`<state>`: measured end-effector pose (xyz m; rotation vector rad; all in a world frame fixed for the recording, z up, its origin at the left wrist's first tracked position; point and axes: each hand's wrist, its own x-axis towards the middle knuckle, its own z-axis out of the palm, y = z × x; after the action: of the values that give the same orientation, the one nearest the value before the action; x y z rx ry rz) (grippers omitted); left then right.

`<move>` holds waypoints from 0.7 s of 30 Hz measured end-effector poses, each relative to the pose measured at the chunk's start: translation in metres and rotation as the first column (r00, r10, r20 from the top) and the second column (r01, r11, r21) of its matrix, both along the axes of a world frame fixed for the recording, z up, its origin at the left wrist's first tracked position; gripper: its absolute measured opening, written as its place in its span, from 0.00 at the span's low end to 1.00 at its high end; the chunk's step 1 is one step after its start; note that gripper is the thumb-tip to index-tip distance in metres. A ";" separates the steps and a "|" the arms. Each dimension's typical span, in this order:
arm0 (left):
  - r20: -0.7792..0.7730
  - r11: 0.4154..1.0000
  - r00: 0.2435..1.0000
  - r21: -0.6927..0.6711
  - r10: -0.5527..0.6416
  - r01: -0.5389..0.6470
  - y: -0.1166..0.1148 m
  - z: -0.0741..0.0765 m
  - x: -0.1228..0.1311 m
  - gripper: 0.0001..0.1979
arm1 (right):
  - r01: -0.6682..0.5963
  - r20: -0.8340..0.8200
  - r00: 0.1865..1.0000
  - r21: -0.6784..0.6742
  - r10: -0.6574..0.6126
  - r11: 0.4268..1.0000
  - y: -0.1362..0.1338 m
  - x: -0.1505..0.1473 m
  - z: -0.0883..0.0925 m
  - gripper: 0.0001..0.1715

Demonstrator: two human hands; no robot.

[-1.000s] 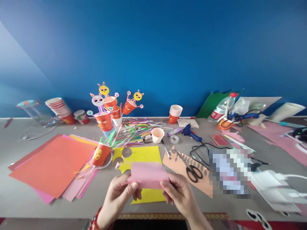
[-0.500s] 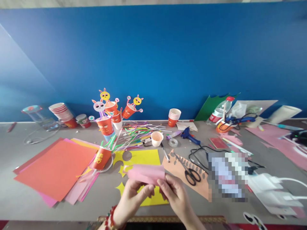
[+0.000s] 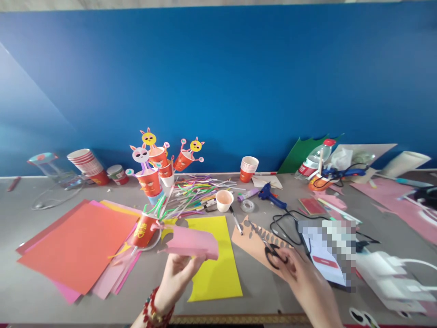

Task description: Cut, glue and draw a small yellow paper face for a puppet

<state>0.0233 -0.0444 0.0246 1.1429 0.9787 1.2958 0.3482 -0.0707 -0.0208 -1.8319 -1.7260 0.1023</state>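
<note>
My left hand (image 3: 180, 273) pinches a curled sheet of pink paper (image 3: 194, 241), held up over the table. Beneath it lies a sheet of yellow paper (image 3: 215, 282) with rounded bites cut from its left side. My right hand (image 3: 295, 264) has its fingers on the black handles of the scissors (image 3: 273, 257). Those scissors rest on a peach-coloured sheet (image 3: 254, 248) with a scalloped, cut-out edge. Left of the pink paper, a red paper cup (image 3: 145, 230) lies tipped, with green strips coming out of it.
Stacked coloured paper (image 3: 82, 246) covers the left. Behind are cups with animal faces (image 3: 149, 184), loose pipe cleaners (image 3: 194, 191), a white cup (image 3: 224, 200), a tape roll (image 3: 247, 206) and a blue glue gun (image 3: 271, 197). A phone (image 3: 324, 259) and white power strip (image 3: 385, 273) lie right.
My right hand has let go of the pink paper and moved right onto the scissors. My left hand has shifted slightly left with the paper.
</note>
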 end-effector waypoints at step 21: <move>0.120 0.992 0.987 -0.076 0.106 -0.097 0.030 -0.002 0.010 0.11 | -0.525 -0.939 0.335 -0.118 0.077 0.843 0.002 -0.075 0.017 0.34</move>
<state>0.0330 -0.0142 0.0228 0.9576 0.9935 1.3859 0.2733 -0.0688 -0.0041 -1.1513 -1.1703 1.4845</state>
